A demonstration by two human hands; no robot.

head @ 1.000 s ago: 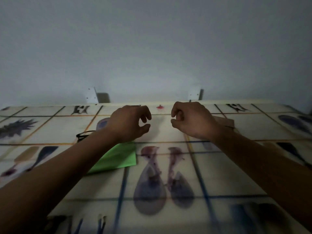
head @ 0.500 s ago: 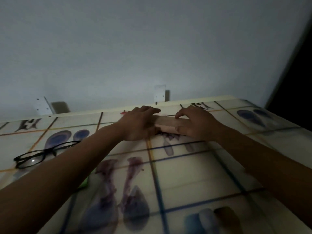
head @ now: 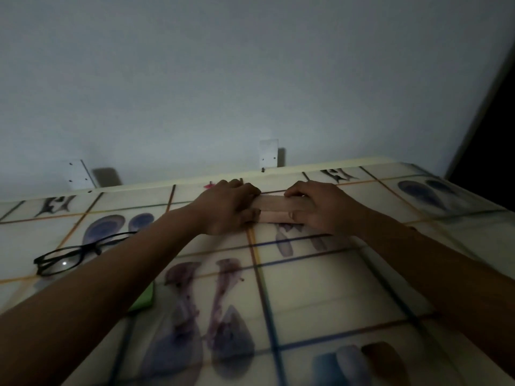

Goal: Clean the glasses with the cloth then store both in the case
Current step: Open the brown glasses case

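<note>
Case: pale pink glasses case (head: 274, 210), laid on the far middle of the table (head: 320, 288); long axis run left to right, roughly along the far table edge; a lengthwise seam is seen; open or closed cannot be told.
Left hand (head: 225, 210): curled over the case's left end, which is gripped.
Right hand (head: 317, 207): curled over the case's right end, which is gripped, thumb on the near side.
Glasses (head: 69, 253): black-framed, laid at left, well apart from the case; temple pointed far-right.
Cloth (head: 143, 300): green, mostly hidden under the left forearm.
Table cover: printed with grid lines and blue-purple shapes.
</note>
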